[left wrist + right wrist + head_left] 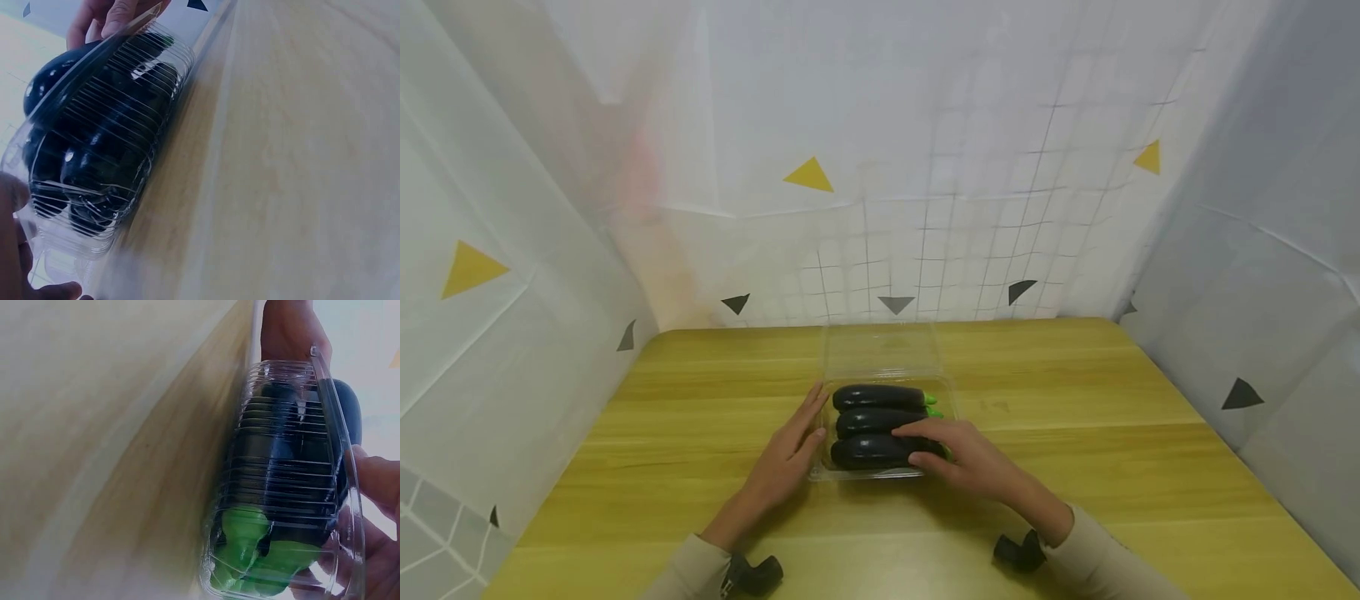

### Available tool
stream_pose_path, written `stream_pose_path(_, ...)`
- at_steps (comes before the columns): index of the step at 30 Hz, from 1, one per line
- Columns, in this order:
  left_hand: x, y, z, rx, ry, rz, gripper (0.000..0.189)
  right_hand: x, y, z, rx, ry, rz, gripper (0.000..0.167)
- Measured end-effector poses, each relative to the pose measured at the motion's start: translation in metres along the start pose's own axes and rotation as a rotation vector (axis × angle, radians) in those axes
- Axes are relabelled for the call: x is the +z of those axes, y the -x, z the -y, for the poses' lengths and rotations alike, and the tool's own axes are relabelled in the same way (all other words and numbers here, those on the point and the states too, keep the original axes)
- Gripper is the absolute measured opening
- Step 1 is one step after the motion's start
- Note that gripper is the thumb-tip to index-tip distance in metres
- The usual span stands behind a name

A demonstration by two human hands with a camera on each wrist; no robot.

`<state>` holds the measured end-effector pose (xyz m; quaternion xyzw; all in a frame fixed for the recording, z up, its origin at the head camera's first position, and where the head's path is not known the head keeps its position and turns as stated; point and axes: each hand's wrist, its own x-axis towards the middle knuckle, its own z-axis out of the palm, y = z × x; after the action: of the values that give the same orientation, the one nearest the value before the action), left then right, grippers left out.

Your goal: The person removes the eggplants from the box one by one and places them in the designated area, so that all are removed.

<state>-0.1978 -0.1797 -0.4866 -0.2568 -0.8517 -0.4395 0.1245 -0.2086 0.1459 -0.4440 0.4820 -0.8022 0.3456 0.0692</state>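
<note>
A clear plastic clamshell box [824, 474] stands on the table, filled with dark purple eggplants with green stems. Three lie side by side on top: a far eggplant [877, 397], a middle eggplant [880, 422] and a near eggplant [867, 452]. More eggplants [269, 447] show beneath them through the ribbed wall in the right wrist view. My right hand [973, 461] grips the near eggplant toward its stem end, thumb on the near side and fingers across the top. Along the box's left side rests my left hand [778, 468], fingers extended at the rim.
The box's transparent lid [882, 350] lies folded back toward the wall. Wood-grain table [700, 417] surrounds the box. White sheets [760, 242] with yellow and black triangles hang behind and at both sides. Black wrist devices [758, 575] sit by both sleeves.
</note>
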Motion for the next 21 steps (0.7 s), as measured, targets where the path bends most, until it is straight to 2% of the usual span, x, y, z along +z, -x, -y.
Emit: stream_pose_path(21, 0.0, 0.0, -0.002, -0.007, 0.001, -0.009, 0.056, -0.011, -0.007, 0.009, 0.01, 0.002, -0.074, 0.04)
